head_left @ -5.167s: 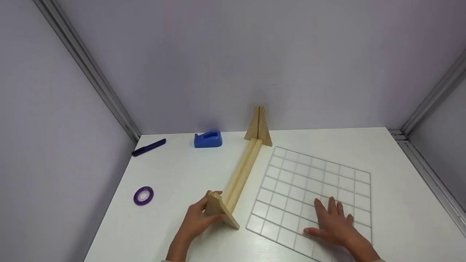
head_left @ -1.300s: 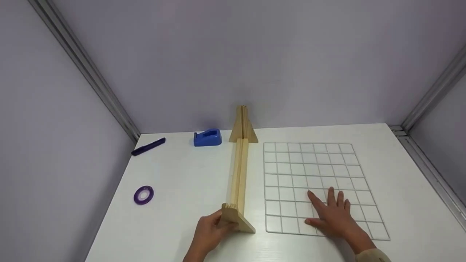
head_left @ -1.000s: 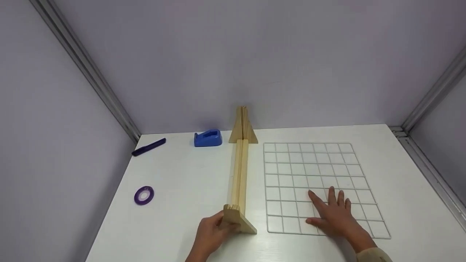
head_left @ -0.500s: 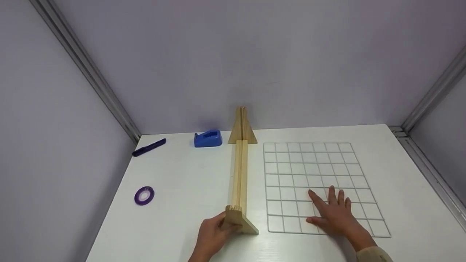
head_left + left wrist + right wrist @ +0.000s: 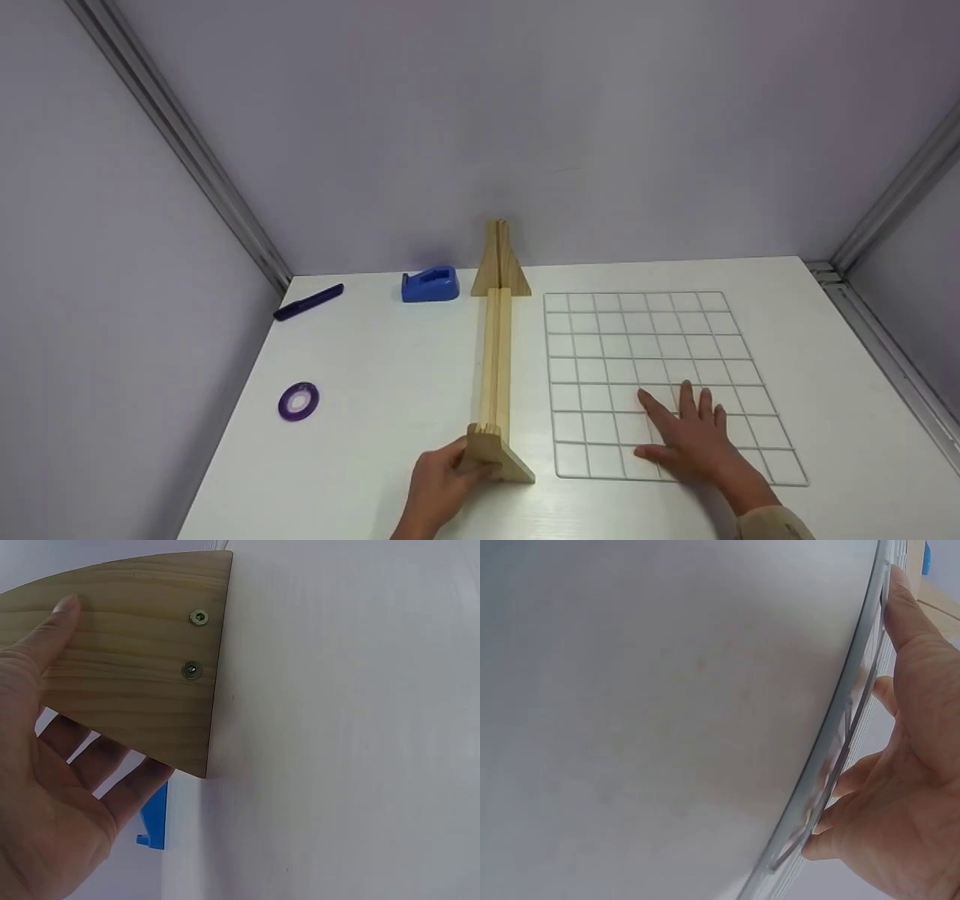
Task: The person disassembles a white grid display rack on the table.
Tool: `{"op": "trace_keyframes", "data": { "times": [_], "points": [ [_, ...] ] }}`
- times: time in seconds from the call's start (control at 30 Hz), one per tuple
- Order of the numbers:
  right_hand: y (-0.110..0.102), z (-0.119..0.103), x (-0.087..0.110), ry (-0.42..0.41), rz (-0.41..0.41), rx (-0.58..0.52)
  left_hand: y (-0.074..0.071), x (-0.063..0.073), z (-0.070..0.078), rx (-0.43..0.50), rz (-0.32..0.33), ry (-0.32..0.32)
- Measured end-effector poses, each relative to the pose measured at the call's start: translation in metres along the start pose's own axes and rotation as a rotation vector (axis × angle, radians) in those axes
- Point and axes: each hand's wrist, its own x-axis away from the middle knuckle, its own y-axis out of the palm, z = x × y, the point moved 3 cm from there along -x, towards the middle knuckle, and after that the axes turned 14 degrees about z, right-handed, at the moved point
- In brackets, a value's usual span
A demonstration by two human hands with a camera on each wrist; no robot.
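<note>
A wooden stand [image 5: 496,360] lies lengthwise away from me, two long rails joining a tapered end piece [image 5: 501,262] at the back to another close to me. My left hand [image 5: 441,484] grips the near end piece [image 5: 150,652], thumb on its outer face and fingers behind it. Two metal screws [image 5: 199,617] show near that piece's bottom edge. To the right, a white wire grid panel [image 5: 607,371] lies flat on the table. My right hand [image 5: 697,442] rests on its near right part with fingers spread; in the right wrist view the fingertips [image 5: 821,846] are at the wires.
On the white table [image 5: 375,375], a blue tape dispenser [image 5: 430,285] stands at the back, left of the stand. A dark blue pen-like tool [image 5: 309,302] lies at the far left, with a purple tape roll [image 5: 298,401] nearer me. Walls [image 5: 525,135] rise behind and beside the table.
Since the oldest frame, the stand's near end has swung right and its far end left. The grid panel has turned square to the table. Over the last second almost nothing has moved.
</note>
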Motion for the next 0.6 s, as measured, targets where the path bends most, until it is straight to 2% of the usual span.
{"op": "trace_keyframes", "data": {
  "times": [0.3, 0.6],
  "points": [
    [-0.0001, 0.0006, -0.0005, 0.003, -0.013, -0.003, 0.0005, 0.0003, 0.0006, -0.002, 0.003, -0.018],
    [-0.0008, -0.0001, 0.0005, 0.003, -0.003, -0.009, -0.0004, 0.0005, 0.0017, 0.005, 0.004, -0.003]
  ]
}}
